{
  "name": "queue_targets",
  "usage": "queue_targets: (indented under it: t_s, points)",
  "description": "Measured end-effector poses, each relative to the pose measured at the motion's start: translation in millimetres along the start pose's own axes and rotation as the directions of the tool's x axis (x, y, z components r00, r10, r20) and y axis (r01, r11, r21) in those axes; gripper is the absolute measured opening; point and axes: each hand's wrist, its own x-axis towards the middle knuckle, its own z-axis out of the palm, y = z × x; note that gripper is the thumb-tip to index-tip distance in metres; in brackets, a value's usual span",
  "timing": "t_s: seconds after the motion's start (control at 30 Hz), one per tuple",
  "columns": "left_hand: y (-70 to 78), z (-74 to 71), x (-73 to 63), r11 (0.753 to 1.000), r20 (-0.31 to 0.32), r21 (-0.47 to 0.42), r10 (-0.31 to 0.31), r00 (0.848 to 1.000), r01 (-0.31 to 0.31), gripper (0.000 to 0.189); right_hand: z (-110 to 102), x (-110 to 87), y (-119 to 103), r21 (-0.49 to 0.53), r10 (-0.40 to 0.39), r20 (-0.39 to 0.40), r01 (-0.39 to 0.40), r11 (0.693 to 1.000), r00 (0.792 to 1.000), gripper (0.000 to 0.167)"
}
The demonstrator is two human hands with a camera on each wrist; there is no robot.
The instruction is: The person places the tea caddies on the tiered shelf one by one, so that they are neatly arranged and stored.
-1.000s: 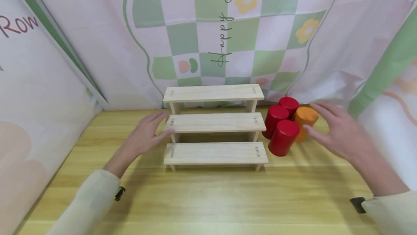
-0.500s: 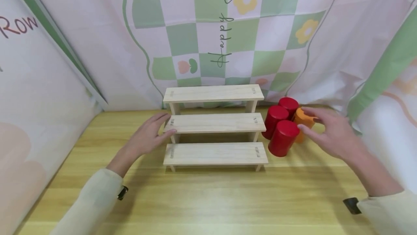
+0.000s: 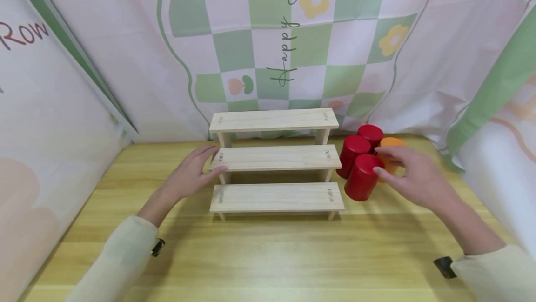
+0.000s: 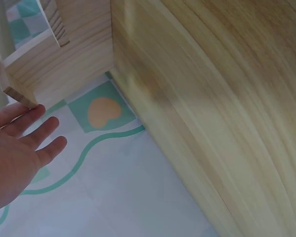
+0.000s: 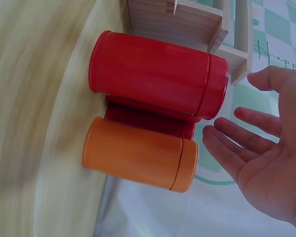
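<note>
A three-tier wooden display stand (image 3: 276,157) stands on the wooden table. My left hand (image 3: 190,171) holds the left end of its middle shelf, thumb at the front corner and fingers at the back corner; the left wrist view shows the shelf end (image 4: 17,91) between them. Right of the stand are three red lidded canisters (image 3: 362,178) and an orange lidded canister (image 3: 389,142), all upright. My right hand (image 3: 418,176) hovers over the orange one, fingertips near the front red lid. The right wrist view shows a gap between this hand and the red canister (image 5: 153,74).
Behind the stand hangs a green-and-white checked cloth (image 3: 276,46) with flowers and lettering. Pale printed sheets close off the left side (image 3: 50,120) and right side (image 3: 502,153). The light wooden table (image 3: 268,255) extends in front of the stand.
My right hand has moved left, over the orange canister towards the front red one. My left hand shifted slightly onto the shelf end, then stayed still. The canisters and stand have not moved.
</note>
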Motion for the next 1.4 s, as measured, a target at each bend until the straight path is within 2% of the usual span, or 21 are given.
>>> queue_targets:
  t_s: [0.2,0.43,0.57,0.8,1.03,1.23,1.4]
  points:
    - [-0.5,-1.9,2.1,1.000,-0.004,0.013,0.013,1.000,-0.013,0.068,6,2.0,-5,-0.010,0.069,0.053,-0.068,0.998,0.996,0.049]
    - [0.6,-3.0,3.0,1.000,-0.011,0.026,0.017,1.000,-0.017,0.066,14,3.8,-7,-0.005,0.104,0.031,-0.104,0.995,0.994,0.050]
    - [-0.3,-2.6,3.5,1.000,-0.007,-0.010,0.002,1.000,-0.002,0.067,15,3.7,-6,-0.001,0.120,0.026,-0.120,0.993,0.992,0.054]
    - [-5.7,-5.4,5.8,0.990,-0.005,-0.135,-0.034,0.999,0.033,0.067,14,4.2,-6,0.026,0.160,0.067,-0.162,0.986,0.985,0.055]
    - [-9.2,-6.8,7.0,0.990,-0.009,-0.137,-0.032,0.999,0.031,0.064,12,2.1,-7,0.050,0.194,0.104,-0.200,0.979,0.975,0.056]
    - [-9.6,-6.1,6.5,0.991,0.003,-0.127,-0.043,0.999,0.043,0.065,7,-1.7,-9,0.081,0.191,0.081,-0.198,0.977,0.978,0.056]
    - [-10.8,-3.9,6.5,0.987,-0.013,-0.157,-0.046,0.999,0.044,0.065,-1,-1.0,-12,0.131,0.171,0.040,-0.175,0.976,0.984,0.053]
